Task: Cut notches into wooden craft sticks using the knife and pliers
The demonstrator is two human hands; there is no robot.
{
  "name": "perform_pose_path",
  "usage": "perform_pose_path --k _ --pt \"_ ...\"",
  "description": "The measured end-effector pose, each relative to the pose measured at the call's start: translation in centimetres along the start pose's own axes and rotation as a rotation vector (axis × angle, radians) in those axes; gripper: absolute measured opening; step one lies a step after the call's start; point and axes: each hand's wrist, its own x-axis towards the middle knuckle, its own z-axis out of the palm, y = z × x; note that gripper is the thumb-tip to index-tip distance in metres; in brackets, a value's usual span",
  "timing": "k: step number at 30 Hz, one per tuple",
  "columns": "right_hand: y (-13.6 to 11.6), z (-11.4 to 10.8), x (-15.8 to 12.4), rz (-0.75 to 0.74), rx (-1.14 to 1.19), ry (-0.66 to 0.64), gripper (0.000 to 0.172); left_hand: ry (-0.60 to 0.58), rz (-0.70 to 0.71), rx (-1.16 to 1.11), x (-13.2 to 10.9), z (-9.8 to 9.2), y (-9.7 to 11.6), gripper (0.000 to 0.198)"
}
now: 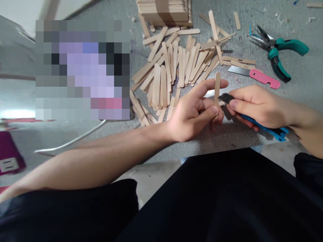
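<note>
Between the thumb and fingers of my left hand (195, 116) a wooden craft stick (217, 88) is held upright. My right hand (257, 106) is wrapped round a blue utility knife (267, 129), whose dark blade end (226, 97) points left, close beside the stick. Whether the blade touches the stick is hard to tell. Behind my hands lies a loose pile of wooden sticks (180, 64). A pink-handled cutter (264, 79) rests above my right hand, its blade toward the left.
Green-handled pliers (274, 45) lie open at the upper right. A wooden stack (164, 13) stands at the top middle. A white cable (75, 141) runs near my left forearm, below a blurred-out area. The table's front edge is just below my hands.
</note>
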Motion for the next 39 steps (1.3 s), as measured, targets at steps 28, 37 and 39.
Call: perform_pose_path --k 28,37,39 --pt "-0.6 2.1 -1.5 -0.146 -0.555 0.321 0.033 0.050 0.023 0.015 0.6 0.4 -0.8 0.030" --pt "-1.0 2.1 -1.8 -0.177 -0.600 0.333 0.034 -0.018 0.169 -0.065 0.8 0.0 -1.2 0.018" --pt "-1.0 2.4 -1.9 -0.197 -0.591 0.350 0.035 -0.004 0.140 -0.048 0.8 0.1 -0.9 0.018"
